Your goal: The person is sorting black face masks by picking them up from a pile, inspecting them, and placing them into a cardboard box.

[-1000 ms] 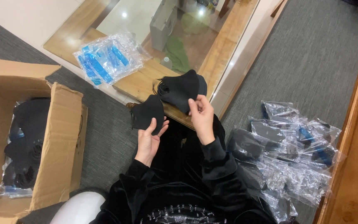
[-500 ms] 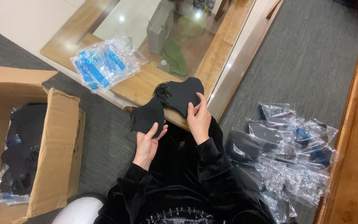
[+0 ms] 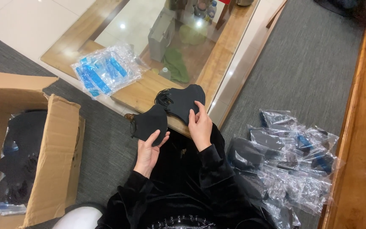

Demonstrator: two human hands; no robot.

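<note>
A cardboard box point(image 3: 51, 161) is standing open at far left. The left hand point(image 3: 148, 149), palm up, is pinching a single black mask point(image 3: 150, 123) between thumb and curled fingers. The right hand point(image 3: 201, 125) is gripping a stack of black masks point(image 3: 182, 100) on the wooden table edge point(image 3: 142, 95). Clear bagged masks point(image 3: 289, 165) are lying at right.
</note>
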